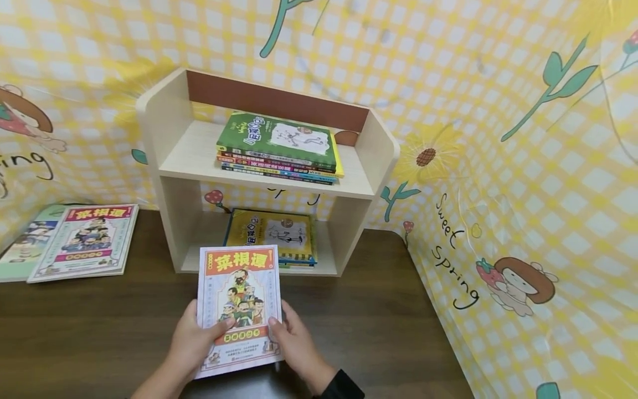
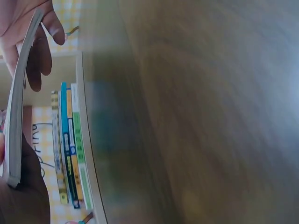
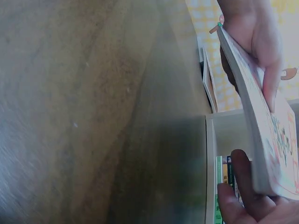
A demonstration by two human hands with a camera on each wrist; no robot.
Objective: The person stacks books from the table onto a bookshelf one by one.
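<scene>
Both hands hold a comic-style book (image 1: 239,310) with an orange title band and cartoon figures, its cover facing up, in front of the shelf. My left hand (image 1: 191,339) grips its left edge, thumb on the cover. At the right edge my right hand (image 1: 301,344) pinches it, thumb on top and fingers behind. The wrist views show the book edge-on above the table, slightly bowed, with the fingers of the right hand (image 3: 252,205) spread along its underside. Its upper end overlaps the lower shelf's book stack (image 1: 279,230) in the head view.
A small two-tier wooden bookshelf (image 1: 266,182) stands on the dark table (image 1: 389,327). Several books (image 1: 279,141) lie stacked on its upper tier, a green one on top. A similar comic-style book (image 1: 92,238) overlaps a green-edged book (image 1: 27,249) at left. Yellow checked cloth (image 1: 498,166) lines the walls.
</scene>
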